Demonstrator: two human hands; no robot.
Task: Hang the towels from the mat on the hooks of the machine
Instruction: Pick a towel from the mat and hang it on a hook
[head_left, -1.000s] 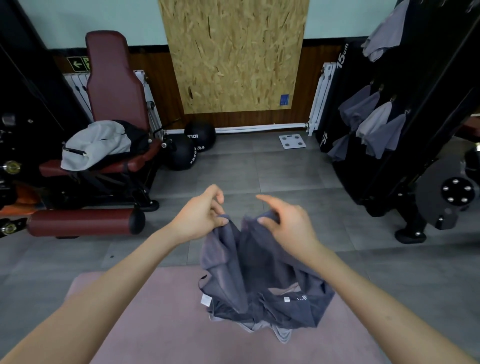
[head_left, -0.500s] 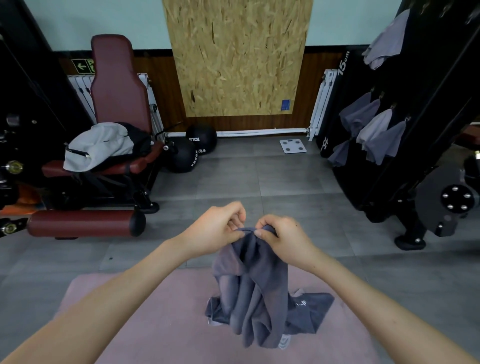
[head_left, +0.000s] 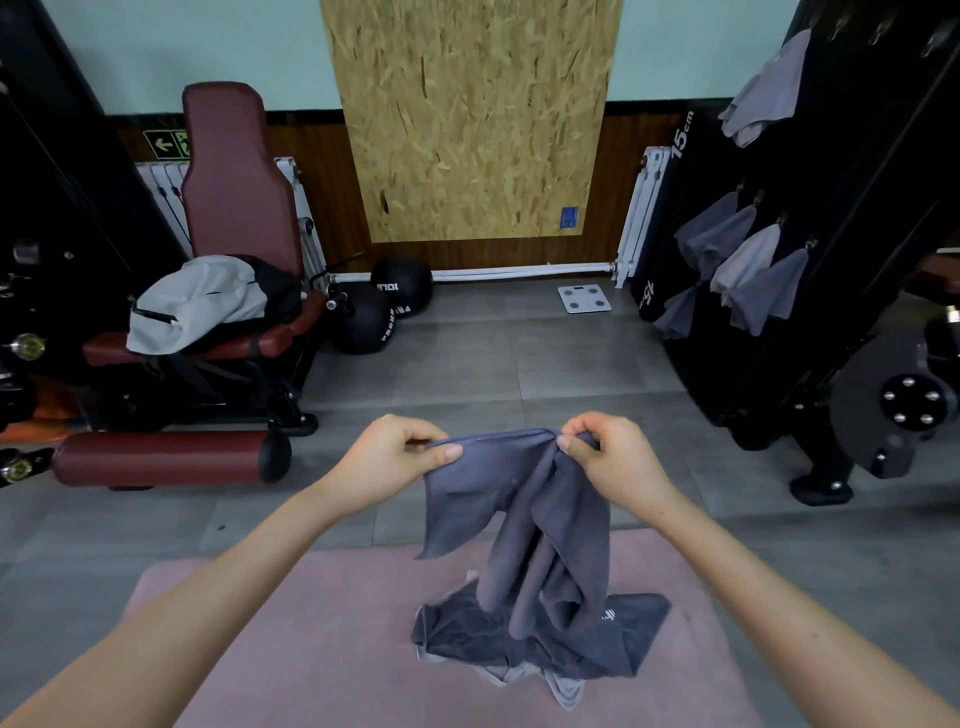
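The left hand (head_left: 395, 457) and the right hand (head_left: 613, 462) hold a dark grey towel (head_left: 519, 509) up by its top hem, in the near middle of the scene above the pink mat (head_left: 311, 649). The left grip is a narrow pinch, with the thumb on the near face of the hem and the other fingers curled behind it. The right grip is closed on a bunched part of the same hem, the thumb pressed toward the curled fingers and cloth gathered between them. The hands stand apart, and the hem runs almost taut from one to the other. Below the right grip the towel hangs in long twisted folds; below the left grip a loose flap ends in a free corner. The folds reach down to a crumpled heap of towels (head_left: 623, 639) on the mat, dark grey on top with a paler grey towel (head_left: 566, 693) showing at its near edge; whether the held towel touches the heap cannot be told. On the right, well apart from the hands, stands the black machine (head_left: 872, 218), with grey hung towels (head_left: 748, 270) on its hooks (head_left: 810, 244). At far left are a maroon padded seat (head_left: 234, 176) and two black medicine balls (head_left: 363, 325).
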